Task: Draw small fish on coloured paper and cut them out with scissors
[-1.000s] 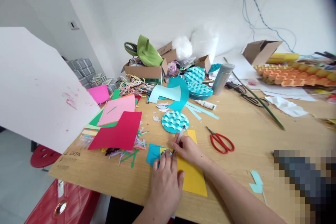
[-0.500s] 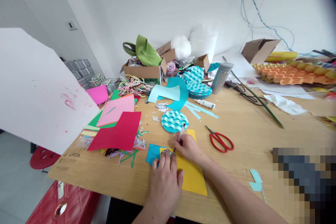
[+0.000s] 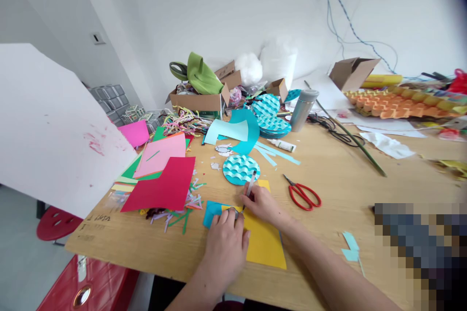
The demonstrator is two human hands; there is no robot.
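My right hand is closed around a pen, its tip down on a yellow sheet. Beside it, my left hand lies flat with its fingers over the sheet's upper left corner, pressing a small cut-out that is mostly hidden by the fingers. A blue piece of paper sticks out to the left of the yellow sheet. Just beyond the pen lies a round blue disc with wavy pale strips. Red-handled scissors rest to the right of my right hand.
Red paper and coloured scraps lie at the left. Farther back stand a cardboard box and a grey bottle. A glue tube, a green stick and an egg tray are also on the table.
The view has shifted slightly. My left hand has drawn its fingers in a little at the cut-out. The pen remains in my right hand at nearly the same spot.
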